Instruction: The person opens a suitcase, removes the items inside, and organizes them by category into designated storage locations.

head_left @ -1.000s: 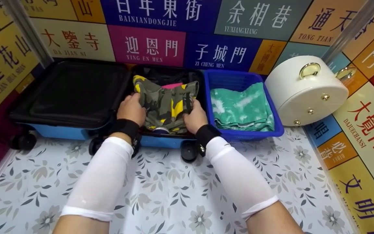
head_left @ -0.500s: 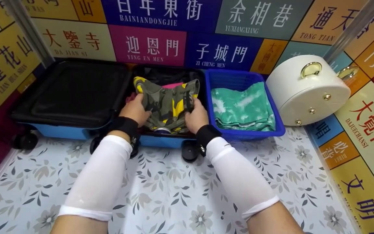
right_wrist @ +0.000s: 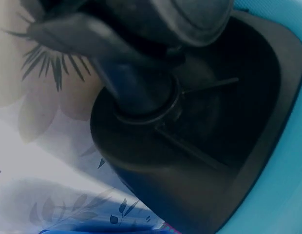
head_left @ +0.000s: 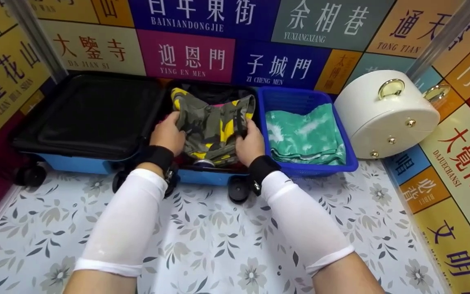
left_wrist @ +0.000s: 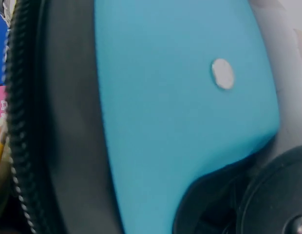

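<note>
Both grips curl round the camouflage garment (head_left: 212, 126) at centre frame, left hand (head_left: 168, 134) on its left edge, right hand (head_left: 250, 141) on its right, inside the open blue suitcase (head_left: 96, 163), left of the blue basket (head_left: 347, 141).

Both wrist views are blurred close-ups of the suitcase (left_wrist: 180, 126) shell; fingertips of each hand vanish under the camouflage garment (head_left: 210, 126) at 12 o'clock.

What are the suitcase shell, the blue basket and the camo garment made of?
Suitcase: likely hard plastic, smooth matte blue shell in the left wrist view.
Basket: likely moulded plastic, rigid glossy rim.
Camo garment: soft woven fabric, creased and folded between left hand and right hand.
</note>
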A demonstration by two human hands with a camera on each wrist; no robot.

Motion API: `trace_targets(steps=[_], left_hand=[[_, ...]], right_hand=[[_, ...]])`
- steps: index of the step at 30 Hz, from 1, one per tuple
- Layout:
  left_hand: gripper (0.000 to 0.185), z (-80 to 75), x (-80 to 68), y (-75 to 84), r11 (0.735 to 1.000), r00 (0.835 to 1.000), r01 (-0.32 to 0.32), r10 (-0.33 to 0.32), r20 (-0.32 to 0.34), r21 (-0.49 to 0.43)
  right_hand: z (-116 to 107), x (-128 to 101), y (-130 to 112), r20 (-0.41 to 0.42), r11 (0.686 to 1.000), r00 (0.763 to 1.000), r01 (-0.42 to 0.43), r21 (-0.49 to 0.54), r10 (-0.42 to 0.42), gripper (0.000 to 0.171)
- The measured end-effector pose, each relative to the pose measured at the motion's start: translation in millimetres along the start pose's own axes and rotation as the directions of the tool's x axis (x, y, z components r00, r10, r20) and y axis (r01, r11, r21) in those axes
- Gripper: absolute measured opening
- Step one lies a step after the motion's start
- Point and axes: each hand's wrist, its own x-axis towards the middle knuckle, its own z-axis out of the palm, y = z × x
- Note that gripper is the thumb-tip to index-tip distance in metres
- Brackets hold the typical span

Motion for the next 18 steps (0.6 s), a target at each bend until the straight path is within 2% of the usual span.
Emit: trace_targets(steps=[6, 10, 18], left_hand=[[0.052, 3.9, -0.7, 6.5, 0.999, 0.997, -0.029, 0.026, -0.071, -0.040], [0.052, 5.5, -0.6, 10.4, 0.998, 0.995, -0.037, 0.033, -0.089, -0.045], [0.052, 5.4, 0.1, 17.4, 0.996, 0.991, -0.065, 0.057, -0.124, -0.064]], right_hand=[[-5.1, 1.2, 1.5, -0.065, 0.998, 0.997, 0.035, 0.050, -0.032, 0.058], [-7.9, 0.6, 1.3, -0.075, 0.996, 0.997, 0.024, 0.090, -0.017, 0.058], [-18.6, 3.1, 0.2, -0.099, 0.995, 0.992, 0.081, 0.053, -0.076, 0.059]])
